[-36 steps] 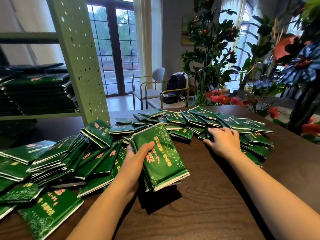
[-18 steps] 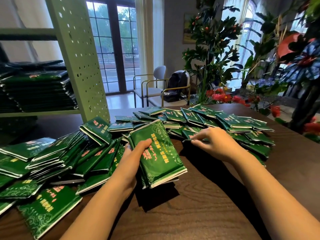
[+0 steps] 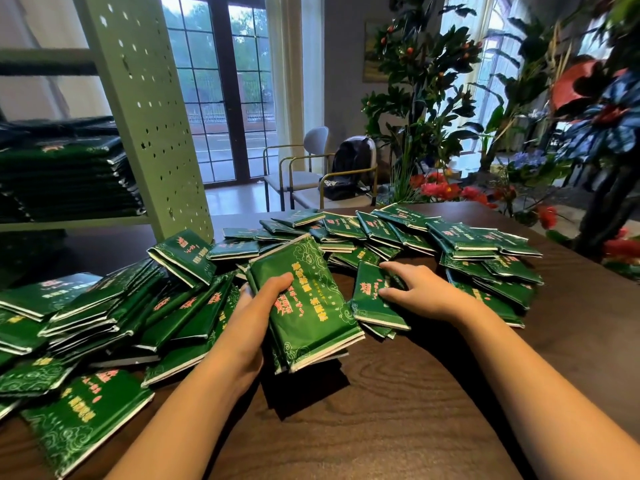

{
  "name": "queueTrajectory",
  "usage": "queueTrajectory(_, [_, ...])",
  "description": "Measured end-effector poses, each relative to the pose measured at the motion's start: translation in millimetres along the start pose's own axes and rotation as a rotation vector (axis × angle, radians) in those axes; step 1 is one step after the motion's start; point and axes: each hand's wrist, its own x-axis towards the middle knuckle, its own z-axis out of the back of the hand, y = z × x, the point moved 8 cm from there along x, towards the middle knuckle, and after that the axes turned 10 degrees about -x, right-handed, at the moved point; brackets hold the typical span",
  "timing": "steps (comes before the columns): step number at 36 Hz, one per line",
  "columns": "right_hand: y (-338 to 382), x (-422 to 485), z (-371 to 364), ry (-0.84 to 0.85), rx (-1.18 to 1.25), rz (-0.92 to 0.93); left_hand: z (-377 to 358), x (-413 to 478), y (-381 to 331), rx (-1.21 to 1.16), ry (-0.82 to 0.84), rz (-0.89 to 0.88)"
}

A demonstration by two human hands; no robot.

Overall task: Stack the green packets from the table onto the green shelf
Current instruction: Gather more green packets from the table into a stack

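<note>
Several green packets lie scattered over the dark wooden table (image 3: 398, 427). My left hand (image 3: 252, 317) grips a small stack of green packets (image 3: 308, 306) just above the table, thumb on the top one. My right hand (image 3: 419, 289) holds another green packet (image 3: 370, 299), thumb and fingers curled over its far edge, and it sits close beside the stack. The green shelf (image 3: 149, 116) stands at the back left, with a pile of packets (image 3: 65, 178) lying on its board.
More loose packets form a heap at the left (image 3: 86, 323) and a row at the back right (image 3: 467, 240). Beyond the table stand chairs with a dark backpack (image 3: 349, 168) and leafy plants with red flowers (image 3: 443, 188).
My right hand has pulled one packet out of the back row and brought it toward me, next to the stack. The left hand with the stack has stayed about where it was.
</note>
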Motion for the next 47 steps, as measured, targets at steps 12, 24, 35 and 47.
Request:
queueTrajectory(12, [-23, -11, 19, -0.050, -0.216, -0.194, -2, -3, -2, -0.018, -0.006, -0.003])
queueTrajectory(24, [-17, -11, 21, -0.049, -0.078, -0.084, -4, -4, -2, -0.015, 0.002, 0.000])
queueTrajectory(35, [-7, -22, 11, 0.137, 0.140, -0.066, -6, -5, -5, -0.024, 0.000, -0.018])
queueTrajectory(47, [-1, -15, 10, 0.063, 0.391, -0.008, -4, -3, -2, -0.043, -0.003, -0.009])
